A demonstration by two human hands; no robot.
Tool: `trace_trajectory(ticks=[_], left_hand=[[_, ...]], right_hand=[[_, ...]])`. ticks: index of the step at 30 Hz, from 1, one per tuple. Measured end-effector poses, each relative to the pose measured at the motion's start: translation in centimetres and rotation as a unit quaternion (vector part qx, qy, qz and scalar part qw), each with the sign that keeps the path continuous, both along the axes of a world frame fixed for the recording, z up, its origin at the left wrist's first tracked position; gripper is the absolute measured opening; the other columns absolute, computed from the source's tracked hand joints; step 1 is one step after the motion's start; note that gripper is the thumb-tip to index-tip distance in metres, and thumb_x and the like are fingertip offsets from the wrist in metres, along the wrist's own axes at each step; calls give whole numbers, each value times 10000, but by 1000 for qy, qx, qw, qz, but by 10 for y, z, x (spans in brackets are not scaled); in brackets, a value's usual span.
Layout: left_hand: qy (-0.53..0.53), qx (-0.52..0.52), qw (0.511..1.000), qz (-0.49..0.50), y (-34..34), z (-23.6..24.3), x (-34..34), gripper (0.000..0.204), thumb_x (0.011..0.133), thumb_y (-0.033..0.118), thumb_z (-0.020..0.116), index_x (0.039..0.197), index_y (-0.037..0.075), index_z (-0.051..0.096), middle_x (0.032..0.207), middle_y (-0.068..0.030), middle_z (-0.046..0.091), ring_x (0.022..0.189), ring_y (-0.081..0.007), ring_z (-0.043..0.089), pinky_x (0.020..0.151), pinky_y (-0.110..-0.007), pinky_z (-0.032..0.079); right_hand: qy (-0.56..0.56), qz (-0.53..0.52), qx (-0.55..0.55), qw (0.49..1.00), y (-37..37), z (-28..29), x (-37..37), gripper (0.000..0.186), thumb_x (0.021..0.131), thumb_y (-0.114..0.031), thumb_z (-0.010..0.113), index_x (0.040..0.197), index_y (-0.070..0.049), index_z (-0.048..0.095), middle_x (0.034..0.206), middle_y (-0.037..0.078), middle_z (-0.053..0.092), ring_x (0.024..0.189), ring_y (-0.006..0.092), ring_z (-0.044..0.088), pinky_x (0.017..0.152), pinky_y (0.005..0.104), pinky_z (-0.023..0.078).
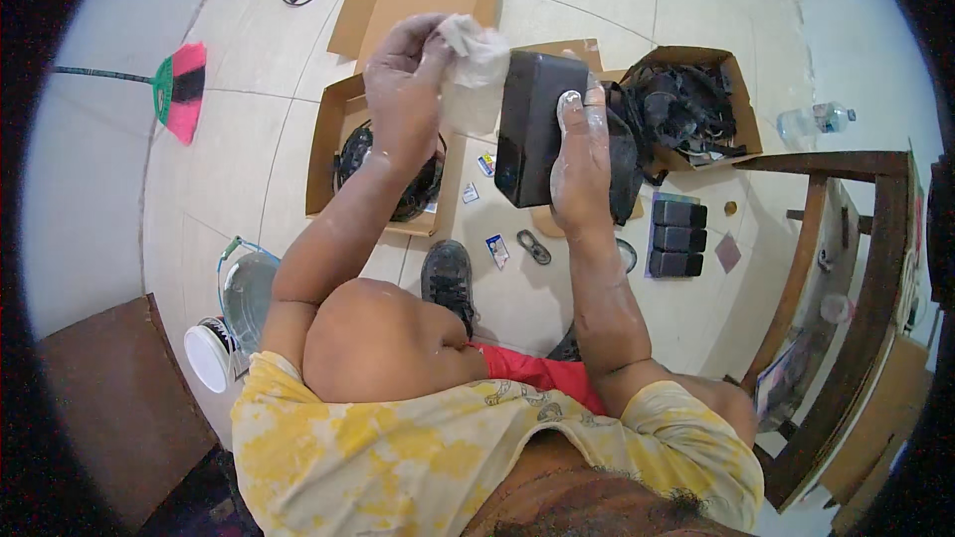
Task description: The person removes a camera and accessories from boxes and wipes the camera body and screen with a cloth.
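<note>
My left hand (pixel 406 65), dusted with white, pinches a crumpled white cloth (pixel 476 52) in front of me. To its right, my right hand (pixel 584 154) grips a black, glossy box-shaped object (pixel 537 124) by its right side, holding it raised above the floor. White residue coats the fingers of this hand too. The cloth hangs close to the upper left edge of the black object; I cannot tell whether they touch. Below the left forearm an open cardboard box (pixel 326 154) holds a dark coiled item (pixel 418 184).
Another cardboard box (pixel 741 89) on the right holds black straps. Three black blocks (pixel 678 237), a coiled cable (pixel 534 247) and small cards (pixel 497 252) lie on the tiles. A plastic bottle (pixel 816 121), a wooden frame (pixel 880 239), a pink broom (pixel 182 91) and a bucket (pixel 249 288) stand around.
</note>
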State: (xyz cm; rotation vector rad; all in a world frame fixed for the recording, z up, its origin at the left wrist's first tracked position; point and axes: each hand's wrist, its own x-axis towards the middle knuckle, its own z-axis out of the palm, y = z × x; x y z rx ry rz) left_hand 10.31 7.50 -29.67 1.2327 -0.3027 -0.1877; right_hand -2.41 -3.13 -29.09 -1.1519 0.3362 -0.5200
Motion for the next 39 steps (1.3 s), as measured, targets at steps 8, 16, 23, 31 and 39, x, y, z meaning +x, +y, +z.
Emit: trace_trajectory(ticks=[8,16,23,31,39], left_hand=[[-440,266,833,-202,-3,-9,-52,598,962,192,437,1529,71,292,1604,-223,174,1494,-388,144,1196,-492,155],[-490,340,785,-168,-45,-6,10,575,999,280,399,1538,109,297,1613,-228,144,1492,-404,135,1185,-532,141],[-580,417,688,-133,-40,-3,-37,514,953,322,513,1419,107,476,1577,-226,247,1447,-410,270,1136,-644,191],[-362,238,869,-238,-49,-14,1,412,1037,226,357,1304,-22,549,1358,-194,563,1244,-334,540,1091,-382,377],[-154,199,958,-140,-21,-11,-35,292,1005,112,464,1221,6,629,1133,-100,666,1014,-141,607,911,-288,480]], right_hand=[[41,-19,295,954,-11,-23,-3,570,1032,-498,385,1373,-52,484,1276,117,602,1142,221,612,1003,372,476],[37,136,247,959,-26,-40,0,532,1051,-460,323,1374,-63,466,1249,122,622,1019,250,674,833,393,586],[9,20,199,980,-27,-71,1,515,1054,-418,335,1430,-72,403,1365,129,540,1184,237,597,984,398,513],[32,73,218,973,-25,-47,2,503,1061,-417,328,1391,-51,431,1247,136,604,1099,234,640,930,381,545],[-155,189,389,888,-28,-59,2,527,1042,-449,313,1365,-70,488,1142,126,648,952,255,682,793,418,594]])
